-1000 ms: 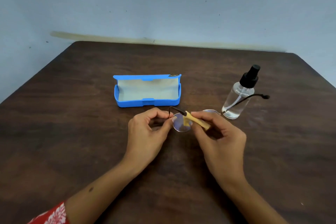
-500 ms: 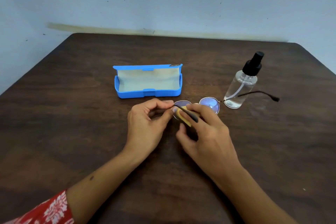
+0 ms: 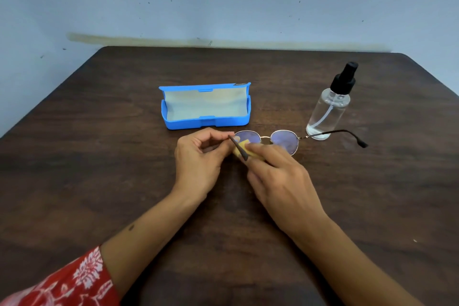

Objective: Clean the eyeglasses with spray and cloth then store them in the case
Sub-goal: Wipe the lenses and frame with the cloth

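Round thin-rimmed eyeglasses [image 3: 284, 140] are held just above the dark wooden table [image 3: 99, 169], lenses facing me, with one temple stretched out to the right. My left hand [image 3: 201, 156] pinches the frame at its left hinge, where the other temple folds toward me. My right hand [image 3: 280, 176] presses a small yellow cloth [image 3: 244, 145] against the left lens. A blue case [image 3: 206, 109] lies open behind the hands, its pale lining showing. A clear spray bottle [image 3: 327, 112] with a black nozzle stands upright at the right.
The table's far edge meets a pale blue wall [image 3: 223, 0]. A red floral sleeve [image 3: 74, 281] covers my left forearm at the bottom left.
The glasses have turned so both lenses face me and now sit lower. My right hand with the cloth has shifted over the left lens; the left hand keeps its pinch.
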Motion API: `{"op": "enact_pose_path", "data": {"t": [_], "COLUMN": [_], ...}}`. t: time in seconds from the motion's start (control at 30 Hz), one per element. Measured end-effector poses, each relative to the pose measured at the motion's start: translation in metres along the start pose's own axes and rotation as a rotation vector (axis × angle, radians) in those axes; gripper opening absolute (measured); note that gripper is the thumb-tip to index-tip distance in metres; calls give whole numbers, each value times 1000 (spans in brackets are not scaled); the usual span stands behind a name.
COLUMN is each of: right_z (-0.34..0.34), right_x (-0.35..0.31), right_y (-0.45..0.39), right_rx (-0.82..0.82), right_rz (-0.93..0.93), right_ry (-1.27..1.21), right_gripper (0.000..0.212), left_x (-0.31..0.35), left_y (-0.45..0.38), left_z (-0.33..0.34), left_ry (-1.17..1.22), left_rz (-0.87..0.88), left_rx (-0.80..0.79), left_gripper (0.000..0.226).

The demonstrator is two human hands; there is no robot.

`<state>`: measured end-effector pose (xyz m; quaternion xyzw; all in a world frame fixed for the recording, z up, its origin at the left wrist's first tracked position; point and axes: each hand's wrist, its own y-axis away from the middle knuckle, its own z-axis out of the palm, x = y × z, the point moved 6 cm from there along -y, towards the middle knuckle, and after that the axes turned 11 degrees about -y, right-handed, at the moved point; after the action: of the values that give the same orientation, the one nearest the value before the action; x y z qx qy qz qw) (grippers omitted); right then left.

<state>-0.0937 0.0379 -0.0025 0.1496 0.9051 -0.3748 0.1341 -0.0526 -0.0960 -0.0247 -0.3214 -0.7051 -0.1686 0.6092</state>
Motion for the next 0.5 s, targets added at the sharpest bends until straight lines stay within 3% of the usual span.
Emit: {"op": "enact_pose_path", "data": {"t": [0.5], "right_z": [3], "right_x": [7], "right_y": [1], "right_rx": [-13], "right_rz": [52], "right_ry": [57], "right_gripper": [37], "left_x": [-5], "left_y": [6], "left_z": [3], "left_ry": [229], "left_rz": [-199], "left_rx": [15], "left_gripper": [8]}}
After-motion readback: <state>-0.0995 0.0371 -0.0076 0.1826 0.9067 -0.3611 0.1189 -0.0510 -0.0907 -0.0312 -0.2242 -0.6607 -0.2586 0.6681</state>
